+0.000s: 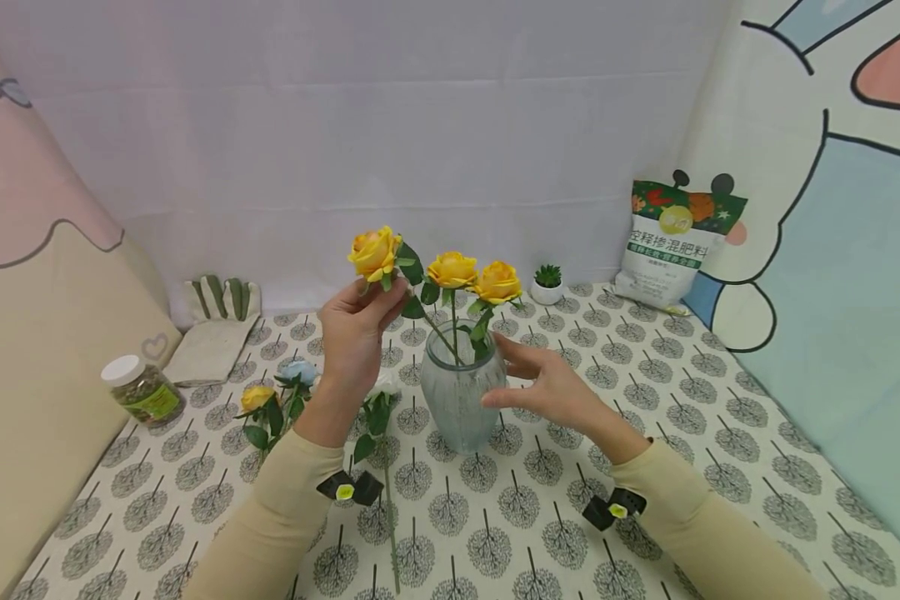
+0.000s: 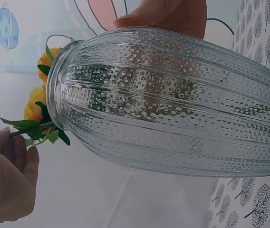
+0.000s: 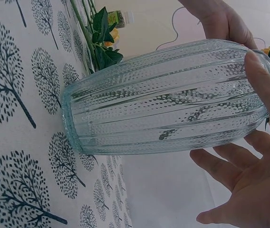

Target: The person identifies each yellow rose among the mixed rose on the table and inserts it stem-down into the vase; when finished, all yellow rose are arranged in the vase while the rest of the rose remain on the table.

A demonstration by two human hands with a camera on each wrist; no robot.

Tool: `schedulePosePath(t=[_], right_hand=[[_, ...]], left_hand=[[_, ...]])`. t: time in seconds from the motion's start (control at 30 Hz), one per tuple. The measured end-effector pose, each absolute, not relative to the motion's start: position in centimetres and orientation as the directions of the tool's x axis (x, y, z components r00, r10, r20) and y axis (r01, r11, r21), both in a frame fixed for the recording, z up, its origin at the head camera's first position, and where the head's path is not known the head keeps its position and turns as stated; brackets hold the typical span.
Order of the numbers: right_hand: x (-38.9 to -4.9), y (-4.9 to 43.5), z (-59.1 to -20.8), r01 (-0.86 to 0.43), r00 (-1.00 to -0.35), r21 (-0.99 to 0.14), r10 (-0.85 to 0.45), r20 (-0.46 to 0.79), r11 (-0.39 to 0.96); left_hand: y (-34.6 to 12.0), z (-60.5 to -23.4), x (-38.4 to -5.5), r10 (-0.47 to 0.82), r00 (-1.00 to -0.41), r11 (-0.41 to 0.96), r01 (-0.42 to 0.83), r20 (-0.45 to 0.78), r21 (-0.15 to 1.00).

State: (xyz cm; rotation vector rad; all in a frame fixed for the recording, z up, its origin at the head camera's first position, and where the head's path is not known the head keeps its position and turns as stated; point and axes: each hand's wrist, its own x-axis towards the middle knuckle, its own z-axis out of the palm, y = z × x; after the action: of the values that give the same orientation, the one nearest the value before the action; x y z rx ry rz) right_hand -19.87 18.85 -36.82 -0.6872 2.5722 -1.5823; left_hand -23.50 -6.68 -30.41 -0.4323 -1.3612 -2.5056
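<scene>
A ribbed, clear glass vase (image 1: 461, 400) stands upright on the tablecloth, its surface dimpled in the left wrist view. Two yellow roses (image 1: 498, 283) rise from its mouth. My left hand (image 1: 356, 342) pinches the stem of another yellow rose (image 1: 375, 254) just beneath the bloom; this stem slants down into the vase's mouth. On the vase's right side, my right hand (image 1: 543, 383) holds the upper body, thumb in front and fingers round the back. Seen from the right wrist, the right thumb (image 3: 261, 76) lies against the glass near the rim, with some fingers spread apart.
Left of the vase lie a white flower (image 1: 378, 408), a blue flower (image 1: 298, 372) and a yellow rose (image 1: 257, 398). Further left are a lidded jar (image 1: 144, 390) and gloves (image 1: 213, 333). Behind stand a small potted succulent (image 1: 547, 285) and a fertilizer bag (image 1: 667, 246).
</scene>
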Motion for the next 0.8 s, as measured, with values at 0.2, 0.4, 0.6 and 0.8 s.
schedulePosePath(t=[0.2,0.4,0.6,0.8], right_hand=[[-19.84,18.76,-36.75,-0.349,-0.898,-0.858,-0.395,0.193,0.376],[-19.83,18.76,-36.72,-0.349,-0.898,-0.861,-0.396,0.193,0.37],[-19.9,18.79,-36.67,-0.35,-0.896,-0.864,-0.399,0.196,0.363],[-20.0,18.82,-36.78,-0.349,-0.897,-0.864,-0.395,0.197,0.362]], left_hand=[[-6.51,-30.7,-23.27,-0.044,-0.935,-0.506,0.326,0.353,0.799],[-6.5,-30.97,-23.13,-0.031,-0.935,-0.473,0.325,0.353,0.819],[-6.46,-31.07,-23.2,-0.002,-0.935,-0.47,0.315,0.356,0.825],[-6.33,-31.09,-23.34,0.033,-0.942,-0.452,0.284,0.334,0.846]])
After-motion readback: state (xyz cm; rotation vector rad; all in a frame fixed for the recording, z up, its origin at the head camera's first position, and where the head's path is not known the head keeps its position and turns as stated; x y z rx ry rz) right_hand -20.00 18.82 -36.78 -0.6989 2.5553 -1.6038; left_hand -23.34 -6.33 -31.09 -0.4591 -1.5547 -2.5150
